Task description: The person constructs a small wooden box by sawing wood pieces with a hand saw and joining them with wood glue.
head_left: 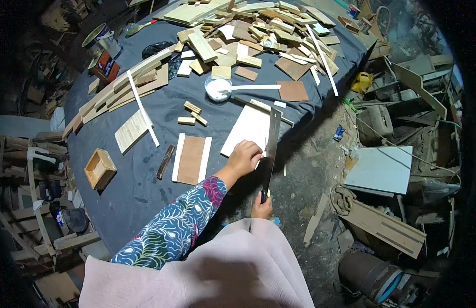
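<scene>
My right hand (261, 207) is wrapped around the dark handle of a hand saw (272, 149), whose long blade points away from me. My left hand (244, 158), its fingers curled, grips the near right edge of a white board (245, 132), just left of the blade. The saw runs along the board's right side, at the edge of the cloth-covered table (145, 174). Beyond the board's far end lies a narrow wooden strip (263, 107). To the left of my hand rests a brown panel (188, 159) with two white side strips.
Offcuts (258, 31) are heaped at the back. A tub of white paste (218, 88) with a stick across it sits mid-table. A small wooden box (100, 168), short blocks (192, 107) and cans (104, 65) stand leftward. Scrap boards (384, 226) and a barrel (369, 274) crowd the right floor.
</scene>
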### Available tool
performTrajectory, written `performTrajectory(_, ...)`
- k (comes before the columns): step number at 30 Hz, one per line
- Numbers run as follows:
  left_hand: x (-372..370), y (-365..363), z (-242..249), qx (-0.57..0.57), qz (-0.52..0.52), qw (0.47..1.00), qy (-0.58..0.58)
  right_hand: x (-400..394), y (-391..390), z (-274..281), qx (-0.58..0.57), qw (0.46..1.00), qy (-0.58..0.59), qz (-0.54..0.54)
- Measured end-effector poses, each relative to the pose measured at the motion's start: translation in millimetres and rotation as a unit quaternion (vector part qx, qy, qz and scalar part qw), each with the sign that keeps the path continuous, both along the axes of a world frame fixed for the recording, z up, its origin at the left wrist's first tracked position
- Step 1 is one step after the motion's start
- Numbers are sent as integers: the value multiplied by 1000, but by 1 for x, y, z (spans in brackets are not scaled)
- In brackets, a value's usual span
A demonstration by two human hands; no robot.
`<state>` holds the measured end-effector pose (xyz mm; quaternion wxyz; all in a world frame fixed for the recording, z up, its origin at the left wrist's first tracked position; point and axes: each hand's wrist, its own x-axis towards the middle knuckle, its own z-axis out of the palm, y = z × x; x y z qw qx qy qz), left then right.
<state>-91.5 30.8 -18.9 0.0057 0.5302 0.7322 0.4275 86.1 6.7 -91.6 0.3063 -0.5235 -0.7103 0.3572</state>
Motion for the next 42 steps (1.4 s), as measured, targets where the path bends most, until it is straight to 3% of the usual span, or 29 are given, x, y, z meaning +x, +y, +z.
performTrajectory(6,1,-1,1,-2,-2,1000,-3,-10,15,8,-5,999,-40,15)
performTrajectory(20,3,-1,2,-9,16,1000,5,-23,19,4,35,999,42,6)
performTrajectory(42,2,0,0,-18,12,1000,3,-25,21,7,27,999,30,12)
